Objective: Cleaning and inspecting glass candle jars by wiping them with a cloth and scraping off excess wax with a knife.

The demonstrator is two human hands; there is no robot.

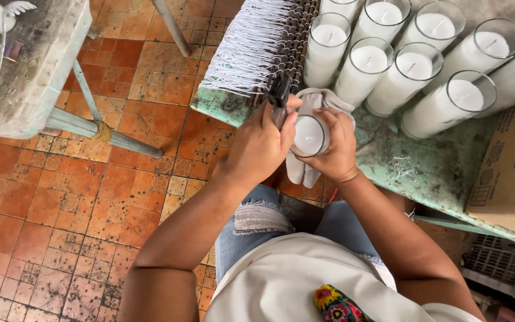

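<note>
My right hand [332,146] grips candle [309,135] (cloth [314,101] under it); left hand [260,146] pinches dark tool [279,95] at rim.

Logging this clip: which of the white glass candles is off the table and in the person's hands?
The candle held in the right hand over a grey cloth, beside the left hand; the other candles lie on the green table.
</note>
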